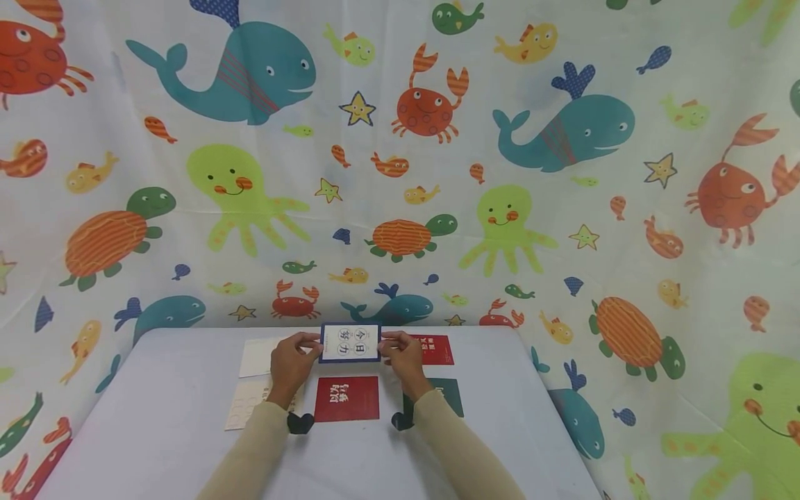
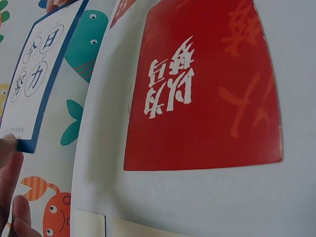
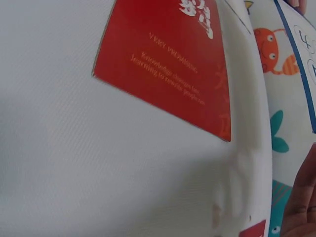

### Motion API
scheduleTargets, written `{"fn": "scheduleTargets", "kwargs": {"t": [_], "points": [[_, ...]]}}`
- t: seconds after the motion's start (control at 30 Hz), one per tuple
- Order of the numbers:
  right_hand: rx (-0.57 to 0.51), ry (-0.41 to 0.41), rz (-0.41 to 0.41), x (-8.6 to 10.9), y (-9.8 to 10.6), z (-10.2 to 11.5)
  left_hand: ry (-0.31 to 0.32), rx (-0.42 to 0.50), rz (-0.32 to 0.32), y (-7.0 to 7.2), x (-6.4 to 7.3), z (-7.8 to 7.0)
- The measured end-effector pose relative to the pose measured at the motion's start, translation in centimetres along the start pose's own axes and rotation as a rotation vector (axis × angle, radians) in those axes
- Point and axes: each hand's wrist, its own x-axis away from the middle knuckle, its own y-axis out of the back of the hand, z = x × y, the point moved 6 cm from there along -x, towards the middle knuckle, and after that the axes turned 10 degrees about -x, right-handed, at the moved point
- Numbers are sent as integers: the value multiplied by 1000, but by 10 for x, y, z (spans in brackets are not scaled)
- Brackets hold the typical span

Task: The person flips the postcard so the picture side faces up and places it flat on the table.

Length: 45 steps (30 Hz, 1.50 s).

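Note:
A white notebook-like card with a blue border and circled dark characters [image 1: 351, 344] is held up at the far side of the table, its printed face toward the head camera. My left hand [image 1: 292, 364] pinches its left edge between thumb and fingers. At the right edge, my right hand [image 1: 405, 357] pinches it the same way. The left wrist view shows the card [image 2: 39, 74] tilted, with the left thumb at its lower corner. Below it on the table lies a red booklet [image 1: 346, 410] with white characters, touched by neither hand.
Another red booklet [image 1: 440, 351] lies at the back right, with a dark green one [image 1: 451, 397] nearer, partly behind the right arm. Two cream booklets [image 1: 255, 357] lie on the left, partly covered by the left hand. A sea-animal curtain [image 1: 400, 167] hangs behind the white table [image 1: 156, 417].

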Motion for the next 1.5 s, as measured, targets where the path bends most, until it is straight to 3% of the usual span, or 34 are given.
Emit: {"fn": "scheduleTargets", "kwargs": {"t": [0.37, 0.67, 1.23, 1.5], "points": [[57, 24, 54, 3, -1, -1, -25, -48, 108, -6, -1, 1], [95, 19, 45, 6, 1, -5, -33, -78, 178, -10, 1, -1], [89, 10, -9, 10, 5, -14, -51, -112, 129, -8, 3, -1], [112, -7, -64, 12, 6, -14, -44, -111, 144, -11, 3, 2]]}}
